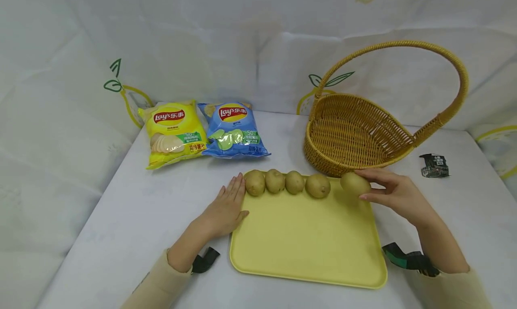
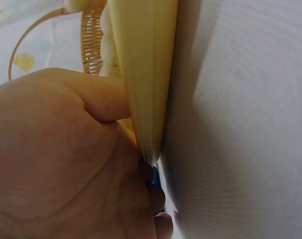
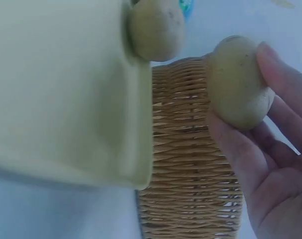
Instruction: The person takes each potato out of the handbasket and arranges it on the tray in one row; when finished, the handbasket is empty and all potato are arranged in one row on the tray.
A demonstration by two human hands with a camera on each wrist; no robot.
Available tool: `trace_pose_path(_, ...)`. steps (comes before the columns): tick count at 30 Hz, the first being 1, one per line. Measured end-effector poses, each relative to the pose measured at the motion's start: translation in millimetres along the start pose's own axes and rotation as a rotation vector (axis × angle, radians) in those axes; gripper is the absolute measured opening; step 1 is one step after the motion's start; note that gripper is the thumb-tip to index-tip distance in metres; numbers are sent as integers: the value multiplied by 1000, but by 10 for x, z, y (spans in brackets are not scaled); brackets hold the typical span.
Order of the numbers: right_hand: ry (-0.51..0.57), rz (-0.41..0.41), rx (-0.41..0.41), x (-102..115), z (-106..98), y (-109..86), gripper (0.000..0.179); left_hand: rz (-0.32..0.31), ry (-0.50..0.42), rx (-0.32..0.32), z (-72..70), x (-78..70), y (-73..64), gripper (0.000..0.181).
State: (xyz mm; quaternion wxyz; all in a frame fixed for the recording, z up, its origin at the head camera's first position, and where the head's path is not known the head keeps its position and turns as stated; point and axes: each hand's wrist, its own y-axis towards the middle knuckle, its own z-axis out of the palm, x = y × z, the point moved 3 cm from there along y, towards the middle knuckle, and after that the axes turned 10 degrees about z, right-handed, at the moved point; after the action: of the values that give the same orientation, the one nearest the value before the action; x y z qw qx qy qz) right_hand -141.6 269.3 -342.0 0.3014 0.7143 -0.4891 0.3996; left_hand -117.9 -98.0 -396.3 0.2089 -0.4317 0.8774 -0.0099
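Observation:
My right hand (image 1: 397, 193) pinches a potato (image 1: 353, 184) between thumb and fingers, over the far right corner of a yellow tray (image 1: 307, 237). In the right wrist view the potato (image 3: 238, 82) is raised beside the tray's rim (image 3: 143, 134). Along the tray's far edge several other potatoes (image 1: 275, 181) sit in a row. My left hand (image 1: 224, 212) rests against the tray's left edge, fingers straight and pointing away. Its thumb lies at the rim in the left wrist view, close to the tray's side wall (image 2: 146, 74).
Behind the tray's right corner stands a wicker basket (image 1: 351, 129) with a tall arched handle (image 1: 408, 44). A yellow chip bag (image 1: 173, 134) and a blue chip bag (image 1: 236, 131) lie at the back left. To the basket's right is a small black scrap (image 1: 434, 166).

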Motion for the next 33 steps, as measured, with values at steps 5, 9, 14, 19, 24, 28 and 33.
trace_pose_path(5, -124, 118, 2, -135, 31, -3, 45, 0, -2, 2, 3, -6, 0, 71)
trace_pose_path(9, -186, 207, -17, -206, 58, 34, 44, -5, 3, 12, 10, 2, -4, 71)
trace_pose_path(14, -246, 247, 14, -213, 157, 111, 46, -10, 5, 6, 11, 22, -8, 71)
trace_pose_path(19, -245, 202, 69, -178, 242, 161, 48, -8, -3, -2, 20, 24, -4, 72)
trace_pose_path(24, -220, 213, 117, -197, 226, 147, 52, -7, -3, 0, 32, 14, 6, 72)
trace_pose_path(28, -219, 271, 89, -200, 227, 153, 54, -7, -3, -3, 20, 6, 7, 72)
trace_pose_path(33, -195, 309, 54, -205, 259, 178, 55, -11, -8, 2, -11, 7, -11, 72)
